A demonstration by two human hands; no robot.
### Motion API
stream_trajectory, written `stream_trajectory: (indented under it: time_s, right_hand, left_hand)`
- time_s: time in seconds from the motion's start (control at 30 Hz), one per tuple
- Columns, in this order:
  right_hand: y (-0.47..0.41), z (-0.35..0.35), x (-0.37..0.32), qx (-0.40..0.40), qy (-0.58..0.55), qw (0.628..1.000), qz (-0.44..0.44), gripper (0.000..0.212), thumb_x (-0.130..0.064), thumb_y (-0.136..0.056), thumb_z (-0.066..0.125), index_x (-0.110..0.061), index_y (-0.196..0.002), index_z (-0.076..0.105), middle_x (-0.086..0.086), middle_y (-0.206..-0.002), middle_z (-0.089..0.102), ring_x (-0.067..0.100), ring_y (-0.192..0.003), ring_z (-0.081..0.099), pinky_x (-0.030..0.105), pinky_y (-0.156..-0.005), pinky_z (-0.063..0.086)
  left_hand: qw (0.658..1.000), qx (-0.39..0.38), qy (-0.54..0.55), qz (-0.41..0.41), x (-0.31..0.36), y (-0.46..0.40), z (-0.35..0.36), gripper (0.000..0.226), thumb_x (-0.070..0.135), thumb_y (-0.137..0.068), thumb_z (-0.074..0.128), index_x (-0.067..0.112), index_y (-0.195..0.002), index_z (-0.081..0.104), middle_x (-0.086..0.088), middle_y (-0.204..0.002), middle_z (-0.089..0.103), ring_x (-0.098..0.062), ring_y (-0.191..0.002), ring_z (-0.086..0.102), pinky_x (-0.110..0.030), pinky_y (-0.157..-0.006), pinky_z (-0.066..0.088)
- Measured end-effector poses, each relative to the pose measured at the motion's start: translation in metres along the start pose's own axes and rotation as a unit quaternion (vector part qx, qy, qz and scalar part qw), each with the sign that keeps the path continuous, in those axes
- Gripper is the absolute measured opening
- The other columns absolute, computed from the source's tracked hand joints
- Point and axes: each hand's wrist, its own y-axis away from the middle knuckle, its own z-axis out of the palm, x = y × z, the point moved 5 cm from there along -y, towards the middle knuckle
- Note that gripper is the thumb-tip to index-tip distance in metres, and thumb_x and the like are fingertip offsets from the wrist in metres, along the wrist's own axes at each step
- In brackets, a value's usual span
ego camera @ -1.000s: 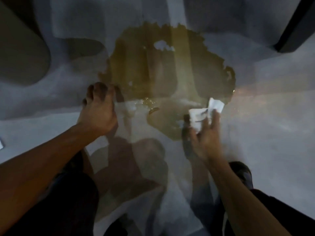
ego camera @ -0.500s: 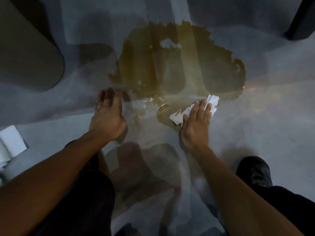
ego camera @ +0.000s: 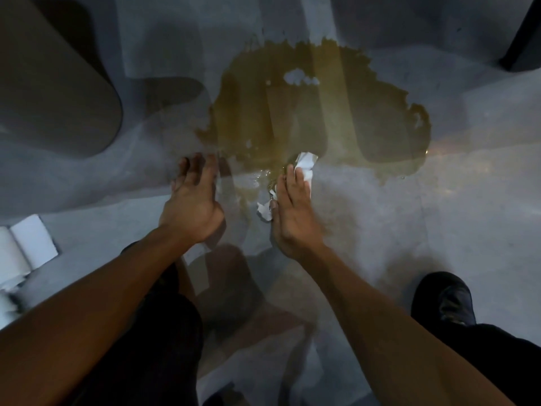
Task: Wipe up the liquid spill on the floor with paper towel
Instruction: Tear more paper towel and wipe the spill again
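Head view | right hand [ego camera: 294, 212] flat, fingers pressing crumpled paper towel [ego camera: 306, 165] onto near edge of brown spill [ego camera: 316, 121] | left hand [ego camera: 191, 206] spread, empty, braced on floor [ego camera: 453, 224] | bulk of spill lies far and right of towel; right hand nearer | roll [ego camera: 17, 253] near left
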Motion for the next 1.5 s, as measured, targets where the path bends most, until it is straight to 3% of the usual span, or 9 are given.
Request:
stream_trajectory:
  time_s: [0.23, 0.47, 0.63, 0.77, 0.83, 1.1, 1.23, 1.33, 1.5]
  right_hand:
    - [0.007, -0.041, 0.002, 0.033, 0.081, 0.981, 0.173, 0.084, -0.059, -0.088, 0.062, -0.025, -0.154, 0.023, 0.018, -0.157, 0.019, 0.039, -0.131, 0.03, 0.045, -0.105, 0.036]
    - [-0.029, -0.043, -0.011, -0.001, 0.059, 0.984, 0.167, 0.038, -0.018, -0.08, 0.08, -0.011, -0.115, 0.068, 0.012, -0.123, 0.052, 0.031, -0.094, 0.064, 0.023, -0.082, 0.046]
    - [-0.027, -0.088, -0.018, 0.152, -0.008, 0.984, 0.097, 0.031, -0.004, -0.084, 0.066, -0.005, -0.114, 0.071, 0.016, -0.113, 0.062, 0.027, -0.091, 0.063, 0.007, -0.08, 0.036]
    - [-0.036, -0.044, -0.045, 0.04, 0.154, 0.987, 0.023, 0.041, -0.027, -0.095, 0.056, -0.01, -0.132, 0.058, 0.017, -0.14, 0.052, 0.04, -0.118, 0.048, 0.045, -0.1, 0.041]
    - [-0.025, -0.018, -0.047, -0.033, 0.235, 0.971, 0.032, 0.051, -0.028, -0.095, 0.053, -0.013, -0.142, 0.048, 0.014, -0.15, 0.039, 0.041, -0.123, 0.039, 0.05, -0.099, 0.037]
    - [0.012, -0.027, -0.009, -0.079, 0.163, 0.983, -0.009, 0.031, -0.004, -0.087, 0.064, -0.01, -0.116, 0.07, 0.013, -0.132, 0.058, 0.036, -0.108, 0.056, 0.041, -0.082, 0.053]
    - [0.029, -0.069, 0.011, 0.041, 0.037, 0.994, 0.095, 0.055, -0.002, -0.087, 0.066, -0.01, -0.139, 0.055, 0.015, -0.122, 0.056, 0.032, -0.103, 0.056, 0.042, -0.093, 0.051]
    - [0.046, -0.065, 0.019, 0.027, 0.054, 0.979, 0.195, 0.071, -0.001, -0.085, 0.067, -0.007, -0.15, 0.04, 0.016, -0.122, 0.052, 0.032, -0.105, 0.054, 0.037, -0.093, 0.046]
    - [0.015, -0.016, -0.015, 0.017, 0.027, 0.986, 0.162, 0.033, 0.0, -0.088, 0.058, -0.008, -0.119, 0.063, 0.015, -0.118, 0.054, 0.031, -0.105, 0.055, 0.03, -0.084, 0.042]
  left_hand:
    - [1.0, 0.005, 0.013, -0.001, 0.001, 0.0, -0.003, 0.085, 0.021, -0.096, 0.052, 0.029, -0.161, -0.003, -0.008, -0.17, 0.001, -0.034, -0.156, -0.003, -0.06, -0.121, 0.023]
    - [0.999, -0.007, 0.032, 0.002, -0.003, 0.0, -0.006, 0.086, 0.025, -0.097, 0.051, 0.03, -0.161, -0.006, -0.007, -0.171, 0.002, -0.031, -0.156, -0.003, -0.058, -0.121, 0.024]
    - [0.999, -0.018, 0.046, 0.004, -0.003, 0.002, -0.008, 0.091, 0.024, -0.096, 0.055, 0.032, -0.161, -0.009, -0.005, -0.171, -0.001, -0.029, -0.156, -0.005, -0.055, -0.123, 0.021]
    - [0.999, -0.019, 0.048, 0.003, -0.003, 0.002, -0.008, 0.092, 0.025, -0.097, 0.055, 0.033, -0.161, -0.011, -0.003, -0.171, -0.003, -0.028, -0.157, -0.006, -0.054, -0.123, 0.02]
    - [0.999, -0.017, 0.044, 0.001, -0.002, 0.002, -0.008, 0.093, 0.025, -0.097, 0.055, 0.035, -0.16, -0.012, -0.003, -0.171, -0.003, -0.028, -0.157, -0.005, -0.054, -0.123, 0.02]
    - [0.999, -0.02, 0.042, 0.014, -0.005, 0.002, -0.008, 0.093, 0.023, -0.095, 0.056, 0.035, -0.161, -0.009, -0.006, -0.171, 0.0, -0.03, -0.156, -0.003, -0.054, -0.121, 0.026]
    - [0.999, -0.019, 0.046, 0.019, -0.006, 0.002, -0.009, 0.093, 0.02, -0.092, 0.055, 0.034, -0.161, -0.006, -0.007, -0.17, 0.003, -0.031, -0.156, -0.003, -0.055, -0.12, 0.029]
    - [0.999, -0.024, 0.042, 0.018, -0.007, 0.002, -0.009, 0.095, 0.019, -0.091, 0.056, 0.035, -0.161, -0.007, -0.008, -0.17, 0.003, -0.032, -0.156, -0.002, -0.056, -0.119, 0.029]
    - [0.998, -0.028, 0.045, 0.017, -0.007, 0.002, -0.01, 0.096, 0.021, -0.092, 0.057, 0.037, -0.16, -0.009, -0.006, -0.171, 0.001, -0.029, -0.157, -0.003, -0.053, -0.121, 0.026]
